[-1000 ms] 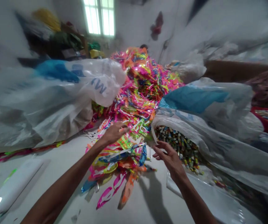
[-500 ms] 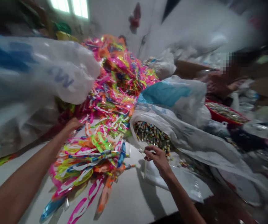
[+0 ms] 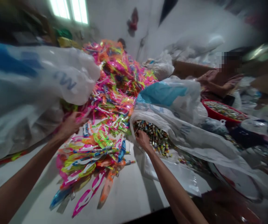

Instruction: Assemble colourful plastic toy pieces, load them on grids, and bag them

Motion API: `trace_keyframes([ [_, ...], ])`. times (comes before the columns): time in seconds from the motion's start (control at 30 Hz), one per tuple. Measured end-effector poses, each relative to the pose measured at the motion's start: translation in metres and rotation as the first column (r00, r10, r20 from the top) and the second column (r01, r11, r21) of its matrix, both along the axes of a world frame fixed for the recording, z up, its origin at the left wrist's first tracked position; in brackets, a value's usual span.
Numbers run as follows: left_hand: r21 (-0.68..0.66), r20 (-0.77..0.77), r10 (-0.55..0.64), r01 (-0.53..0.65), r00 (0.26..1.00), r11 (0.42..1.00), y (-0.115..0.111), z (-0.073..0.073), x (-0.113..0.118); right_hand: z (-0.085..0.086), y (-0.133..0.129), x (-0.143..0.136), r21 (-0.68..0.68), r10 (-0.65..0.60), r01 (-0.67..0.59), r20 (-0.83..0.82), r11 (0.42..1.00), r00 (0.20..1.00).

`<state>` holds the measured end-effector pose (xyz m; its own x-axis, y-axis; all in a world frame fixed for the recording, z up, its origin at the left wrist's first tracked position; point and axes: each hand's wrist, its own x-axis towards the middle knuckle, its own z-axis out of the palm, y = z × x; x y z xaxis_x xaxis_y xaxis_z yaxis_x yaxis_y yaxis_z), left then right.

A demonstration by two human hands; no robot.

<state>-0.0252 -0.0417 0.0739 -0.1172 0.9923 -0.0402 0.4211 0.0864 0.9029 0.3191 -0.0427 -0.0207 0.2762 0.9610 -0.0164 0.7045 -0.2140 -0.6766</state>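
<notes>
My left hand [image 3: 70, 125] is at the left edge of a big heap of bright plastic pieces [image 3: 115, 84] in pink, orange and yellow. Its blurred fingers appear closed on a pink plastic piece from the heap. My right hand [image 3: 143, 138] is at the mouth of a white plastic bag [image 3: 152, 114], fingers curled at the left edge of many small multicoloured pieces [image 3: 156, 137]. What its fingertips hold is hidden. Between my hands, a looser pile of long plastic pieces with white strips [image 3: 82, 165] spreads over the white tabletop [image 3: 124, 196].
A large white-and-blue bag [image 3: 43, 77] bulges on the left. Flat clear plastic [image 3: 173, 177] lies right of my forearm's shadow. Farther right, a person [image 3: 220, 84] sits behind a red basin [image 3: 227, 116] of small pieces.
My right hand has moved up and left, from in front of the bag to its mouth, and its fingers have curled in. My left hand's fingers now show beside the heap.
</notes>
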Motion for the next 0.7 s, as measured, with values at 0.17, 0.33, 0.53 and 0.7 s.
trace_keyframes([
  [0.17, -0.043, 0.400, -0.213, 0.250, 0.891, 0.967, -0.045, 0.016, 0.037, 0.017, -0.026, 0.007, -0.015, 0.016, -0.016, -0.032, 1.000, 0.999],
  [0.33, -0.108, 0.693, -0.286, 0.487, 0.662, 0.867, -0.091, 0.013, 0.074, 0.057, -0.073, -0.002, 0.039, 0.156, -0.166, -0.599, 0.985, 0.785],
  [0.53, -0.127, 0.645, -0.336, 0.530, 0.687, 0.839, -0.123, 0.002, 0.114, 0.100, -0.116, -0.038, 0.121, 0.218, -0.254, -0.891, 0.959, 0.398],
  [0.7, -0.173, 0.699, -0.244, 0.490, 0.672, 0.854, -0.129, -0.008, 0.116, 0.101, -0.130, -0.047, 0.102, 0.174, -0.231, -0.932, 0.968, 0.317],
])
